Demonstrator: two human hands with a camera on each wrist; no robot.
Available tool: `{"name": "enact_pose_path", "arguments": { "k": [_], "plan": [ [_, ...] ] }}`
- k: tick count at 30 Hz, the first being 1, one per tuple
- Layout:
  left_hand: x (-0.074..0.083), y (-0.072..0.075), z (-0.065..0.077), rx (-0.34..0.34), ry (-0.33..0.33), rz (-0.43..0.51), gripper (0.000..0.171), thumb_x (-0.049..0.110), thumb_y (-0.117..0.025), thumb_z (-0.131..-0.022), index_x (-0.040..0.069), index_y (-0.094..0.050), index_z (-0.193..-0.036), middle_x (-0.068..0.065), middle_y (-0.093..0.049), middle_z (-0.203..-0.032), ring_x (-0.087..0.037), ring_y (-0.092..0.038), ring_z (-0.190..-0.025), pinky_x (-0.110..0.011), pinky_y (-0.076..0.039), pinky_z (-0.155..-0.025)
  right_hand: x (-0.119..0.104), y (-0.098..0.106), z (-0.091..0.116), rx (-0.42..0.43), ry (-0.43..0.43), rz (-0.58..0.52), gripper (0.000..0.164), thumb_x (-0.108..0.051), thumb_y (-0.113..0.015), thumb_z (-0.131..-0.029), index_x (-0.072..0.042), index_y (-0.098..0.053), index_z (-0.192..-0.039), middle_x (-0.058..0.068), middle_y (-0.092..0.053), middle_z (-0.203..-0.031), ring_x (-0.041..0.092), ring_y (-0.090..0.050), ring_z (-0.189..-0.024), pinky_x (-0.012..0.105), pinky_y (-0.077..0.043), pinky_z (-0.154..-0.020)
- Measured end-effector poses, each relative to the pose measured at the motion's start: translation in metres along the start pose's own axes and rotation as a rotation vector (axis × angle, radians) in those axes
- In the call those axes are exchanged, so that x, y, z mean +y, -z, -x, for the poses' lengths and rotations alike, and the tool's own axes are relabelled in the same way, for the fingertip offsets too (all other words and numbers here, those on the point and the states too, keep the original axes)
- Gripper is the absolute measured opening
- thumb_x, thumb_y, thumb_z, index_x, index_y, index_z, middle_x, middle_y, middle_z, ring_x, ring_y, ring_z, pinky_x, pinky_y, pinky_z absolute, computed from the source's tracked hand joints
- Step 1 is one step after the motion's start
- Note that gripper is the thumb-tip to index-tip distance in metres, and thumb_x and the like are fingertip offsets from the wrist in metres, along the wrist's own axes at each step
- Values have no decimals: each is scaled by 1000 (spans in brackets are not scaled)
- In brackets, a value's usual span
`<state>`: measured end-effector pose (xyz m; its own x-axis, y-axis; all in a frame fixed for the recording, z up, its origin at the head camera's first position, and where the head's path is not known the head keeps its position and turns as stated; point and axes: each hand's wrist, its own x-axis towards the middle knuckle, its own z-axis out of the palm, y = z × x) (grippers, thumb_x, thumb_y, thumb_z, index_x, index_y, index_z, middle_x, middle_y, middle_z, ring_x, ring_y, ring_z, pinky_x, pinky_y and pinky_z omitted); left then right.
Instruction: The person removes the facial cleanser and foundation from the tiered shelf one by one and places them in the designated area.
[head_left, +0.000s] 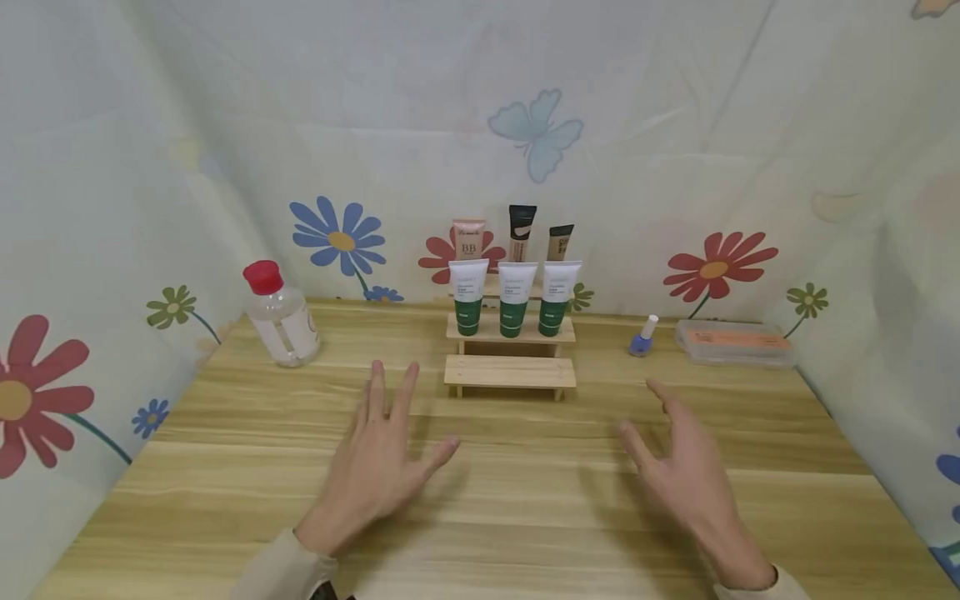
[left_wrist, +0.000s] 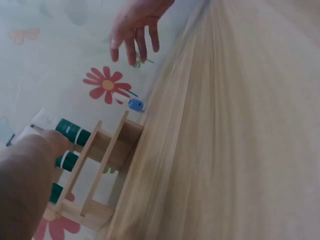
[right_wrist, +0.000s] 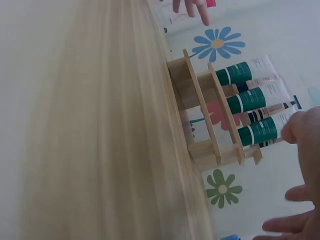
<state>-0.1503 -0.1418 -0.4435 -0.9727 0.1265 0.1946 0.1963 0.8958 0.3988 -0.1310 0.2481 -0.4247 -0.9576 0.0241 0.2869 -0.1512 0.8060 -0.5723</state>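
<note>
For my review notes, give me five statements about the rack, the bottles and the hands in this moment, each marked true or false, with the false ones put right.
1. Three white-and-green tubes stand in a row on the middle step of the wooden rack. True.
2. The left hand grips a tube. False: it holds nothing, and its fingers are spread.
3. The red-capped bottle lies on its side. False: it stands upright.
4. In the head view, the small blue bottle stands between the rack and the flat clear case. True.
5. The right hand is closed around the small blue bottle. False: it is open and holds nothing.
</note>
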Motion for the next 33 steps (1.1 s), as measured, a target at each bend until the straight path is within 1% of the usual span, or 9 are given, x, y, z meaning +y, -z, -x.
{"name": "enact_pose_path", "arguments": {
  "k": [4,6,8,11,13,18,22,26,33],
  "plan": [
    [-3,-6,-16,-16,35,181,105,73,-64,-103,22,-14,-181,-29,-12,-183,-55,-27,-164,-78,-34,-128,2,0,-8,119,41,-144,60,-30,-75,-109,-4,-55,-159,24,-66,-150,44,-65,-134,54,-59,-106],
    [-5,-10,-25,-19,38,268,100,70,-64,-105,20,-19,-179,-26,-24,-181,-52,-34,-162,-76,-37,-128,3,-1,-13,160,45,-191,53,-26,-77,-108,-7,-60,-154,18,-71,-144,36,-68,-129,39,-58,-103],
    [-7,-14,-33,-15,40,366,94,66,-65,-107,19,-24,-177,-23,-35,-178,-49,-43,-158,-73,-42,-127,4,-2,-19,182,45,-235,49,-24,-78,-108,-8,-62,-151,15,-73,-141,32,-68,-125,29,-54,-98],
    [-8,-19,-46,-3,48,515,81,56,-66,-110,21,-31,-173,-22,-46,-171,-45,-57,-148,-68,-52,-120,3,-3,-31,196,29,-309,45,-26,-77,-108,-10,-64,-148,9,-74,-139,26,-68,-123,22,-51,-95],
    [-8,-23,-55,10,62,613,72,48,-68,-111,20,-38,-170,-21,-52,-166,-42,-63,-143,-65,-56,-117,2,-3,-39,203,26,-352,44,-27,-77,-109,-11,-64,-148,7,-73,-138,23,-67,-121,22,-51,-95],
    [-10,-38,-74,64,73,791,54,31,-72,-110,10,-55,-157,-16,-68,-149,-34,-71,-132,-55,-62,-112,-7,-7,-58,239,37,-449,41,-24,-78,-108,-9,-65,-143,2,-74,-132,11,-67,-115,22,-52,-93],
    [-12,-46,-84,102,64,841,43,22,-76,-108,9,-65,-147,-13,-74,-137,-28,-74,-124,-42,-65,-107,-14,-12,-70,271,58,-513,38,-21,-79,-106,-5,-65,-139,2,-73,-128,10,-68,-112,22,-53,-91],
    [-17,-49,-88,119,54,827,33,17,-78,-106,11,-73,-138,-11,-77,-129,-25,-75,-116,-33,-65,-100,-22,-15,-81,291,69,-564,37,-17,-79,-106,-3,-65,-138,6,-73,-127,14,-69,-111,21,-56,-93],
    [-20,-52,-94,105,45,805,25,14,-80,-104,12,-80,-129,-9,-79,-126,-24,-76,-113,-34,-66,-99,-28,-11,-98,296,76,-667,41,-18,-78,-107,-7,-62,-143,17,-73,-131,17,-70,-109,18,-57,-89]
  ]
}}
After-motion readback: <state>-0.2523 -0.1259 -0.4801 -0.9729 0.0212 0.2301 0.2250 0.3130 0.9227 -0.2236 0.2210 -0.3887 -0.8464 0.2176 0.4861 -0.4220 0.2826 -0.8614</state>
